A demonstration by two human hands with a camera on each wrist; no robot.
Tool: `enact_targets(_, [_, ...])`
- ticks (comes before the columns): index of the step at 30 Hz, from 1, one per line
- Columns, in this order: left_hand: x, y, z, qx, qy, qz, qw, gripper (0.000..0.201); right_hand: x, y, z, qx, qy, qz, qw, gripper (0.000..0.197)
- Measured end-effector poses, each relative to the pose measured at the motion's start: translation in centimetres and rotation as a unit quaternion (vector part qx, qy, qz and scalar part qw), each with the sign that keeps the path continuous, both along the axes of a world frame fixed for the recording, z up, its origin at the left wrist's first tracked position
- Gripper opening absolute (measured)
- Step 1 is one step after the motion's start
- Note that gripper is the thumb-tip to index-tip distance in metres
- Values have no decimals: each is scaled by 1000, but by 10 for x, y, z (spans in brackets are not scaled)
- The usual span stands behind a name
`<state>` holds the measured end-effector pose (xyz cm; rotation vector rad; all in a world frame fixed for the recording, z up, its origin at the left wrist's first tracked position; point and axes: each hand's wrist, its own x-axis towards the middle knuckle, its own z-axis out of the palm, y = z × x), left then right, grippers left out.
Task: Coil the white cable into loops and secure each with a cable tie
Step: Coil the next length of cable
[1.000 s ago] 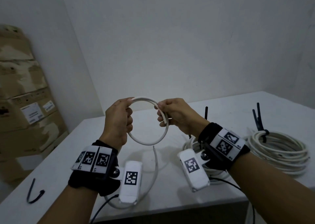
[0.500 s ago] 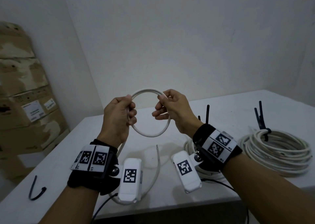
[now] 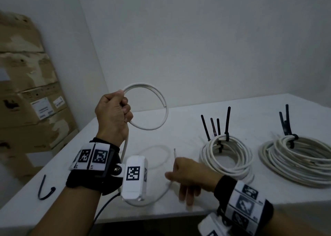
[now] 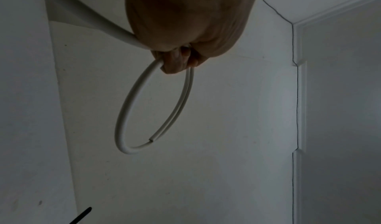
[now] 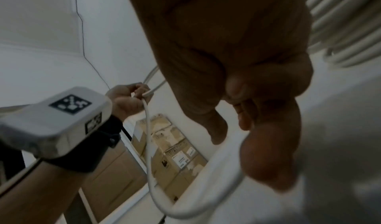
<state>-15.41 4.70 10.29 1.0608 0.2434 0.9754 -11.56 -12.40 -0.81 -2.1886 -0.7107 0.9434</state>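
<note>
White round-sheathed cable (image 3: 162,103): one small loop held up above the white tabletop (image 3: 179,121), w/ cut end lying along the loop's right side; remainder drops from the fist, runs under the left wrist, curves across table near the front edge, free tip pointing up just beside right hand.

Left hand (image 3: 112,113): fist closed round the loop where strands cross, at loop's left side; left-wrist view shows fingers (image 4: 177,62) wrapped on the cable (image 4: 128,113).

Right hand (image 3: 189,173): low over table, fingers pointing down, blurred; the slack cable (image 5: 206,186) runs close under fingertips in the right-wrist view; cannot tell whether it pinches cable or merely touches it.

Finished white cable coil, smaller (image 3: 227,156): on table, right of hands, bound w/ black cable ties (image 3: 227,122), tails sticking up.

Finished white cable coil, larger (image 3: 297,160): further right, just beside the first, black tie (image 3: 286,122) at its back edge.

Loose black cable tie, bent in a hook (image 3: 44,191): table's near-left part, well apart from coils.

Brown cardboard boxes w/ white labels (image 3: 30,99): stacked at left, beyond table.

Both wrists: black straps w/ white marker-tagged camera units (image 3: 134,178).
</note>
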Motion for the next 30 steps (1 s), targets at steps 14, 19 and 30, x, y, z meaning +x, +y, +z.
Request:
enact_targets(14, [-16,12,-13,5,24,-35,999,21,6,27,-15,96,-193,-128,968,15])
enact_targets(19, [-23,18,-22,35,89,-119,988,22,31,17,27,426,-46,-261,865,16])
enact_targets(30, [-16,-11,-26,134,178,-207,953,28,53,20,101,462,-133,-98,871,19])
